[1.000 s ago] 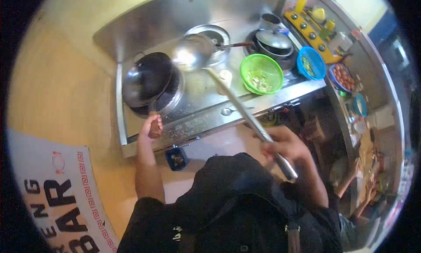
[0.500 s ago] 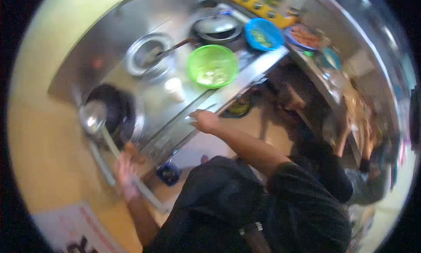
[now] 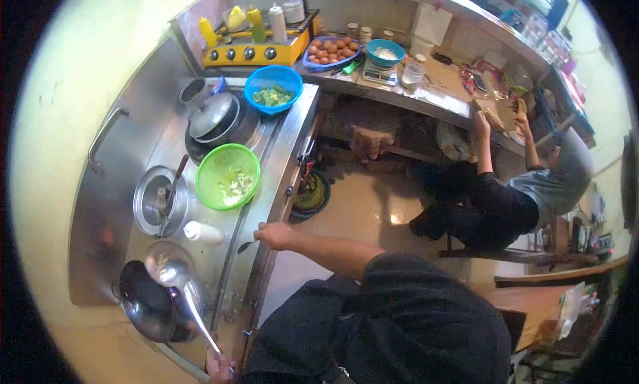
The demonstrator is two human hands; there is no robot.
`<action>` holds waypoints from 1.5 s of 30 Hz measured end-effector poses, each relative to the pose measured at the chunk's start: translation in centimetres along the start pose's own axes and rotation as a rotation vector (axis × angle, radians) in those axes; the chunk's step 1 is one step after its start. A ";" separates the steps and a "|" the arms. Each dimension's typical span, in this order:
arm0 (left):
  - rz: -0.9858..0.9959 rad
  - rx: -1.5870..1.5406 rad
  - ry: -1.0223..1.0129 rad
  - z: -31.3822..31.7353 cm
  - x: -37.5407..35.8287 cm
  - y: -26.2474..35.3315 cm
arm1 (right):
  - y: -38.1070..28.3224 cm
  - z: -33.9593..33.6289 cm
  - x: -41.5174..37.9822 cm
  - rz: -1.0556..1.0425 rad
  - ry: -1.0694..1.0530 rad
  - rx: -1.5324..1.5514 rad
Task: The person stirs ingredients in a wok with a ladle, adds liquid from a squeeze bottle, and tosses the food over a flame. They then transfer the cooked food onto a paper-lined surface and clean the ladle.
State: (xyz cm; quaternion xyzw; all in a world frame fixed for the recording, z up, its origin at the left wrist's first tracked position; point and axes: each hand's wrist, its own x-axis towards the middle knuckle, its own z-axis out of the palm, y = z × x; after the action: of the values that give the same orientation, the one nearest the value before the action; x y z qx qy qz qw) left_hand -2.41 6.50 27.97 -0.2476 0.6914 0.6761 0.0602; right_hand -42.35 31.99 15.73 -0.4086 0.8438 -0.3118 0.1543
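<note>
my left hand [image 3: 218, 369] has its grip closed on the long steel ladle [image 3: 172, 272], whose bowl rests over the dark round wok [image 3: 143, 309] on the steel tabletop [image 3: 279, 151]. my right hand [image 3: 274, 235] rests on the tabletop's front edge beside a small spoon [image 3: 245, 247], its grip half curled, holding nothing i can make out.

A steel stove counter [image 3: 279, 154] carries a green bowl [image 3: 227, 175] and wok [image 3: 148, 309].

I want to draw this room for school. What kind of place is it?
Most likely a small restaurant or food-stall kitchen: a steel cooking range with a black wok, a green bowl of chopped food, and a tray of eggs.
</note>
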 end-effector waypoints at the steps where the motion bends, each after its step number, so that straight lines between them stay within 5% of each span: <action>1: 0.007 0.005 -0.003 2.1 1.0 0.8 | 0.8 -1.0 -1.6 0.047 -0.011 0.087; 5: 0.220 0.156 -0.263 10.8 6.4 6.7 | 4.3 -7.2 -10.4 0.325 0.135 0.343; 7: 0.129 0.158 -0.308 14.3 9.2 8.4 | 3.3 -14.1 -16.3 0.335 0.300 0.445; 8: 0.029 0.076 -0.375 15.9 10.2 9.7 | 5.9 -14.3 -18.3 0.337 0.377 0.728; 15: -0.310 -0.017 -0.624 24.4 17.3 14.2 | 2.4 -26.3 -21.3 0.267 0.414 -0.130; 20: -0.318 0.044 -0.709 27.3 18.8 14.6 | 6.3 -27.4 -19.8 0.446 0.137 -0.365; 27: -0.290 0.287 -0.784 28.3 17.9 15.0 | 8.8 -29.5 -15.7 0.338 -0.175 -0.582; 41: -0.303 0.482 -0.745 26.9 15.5 16.3 | 9.9 -27.1 -9.7 -0.126 -0.099 -0.417; 45: -0.133 0.667 -0.673 25.7 15.0 14.3 | 10.4 -24.8 -8.0 -0.213 -0.121 -0.386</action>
State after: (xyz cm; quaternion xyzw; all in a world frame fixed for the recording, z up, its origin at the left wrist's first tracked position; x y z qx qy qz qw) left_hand -27.97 26.86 32.62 -0.0257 0.7953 0.4546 0.4001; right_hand -56.38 53.11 27.81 -0.5352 0.8292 -0.1342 0.0899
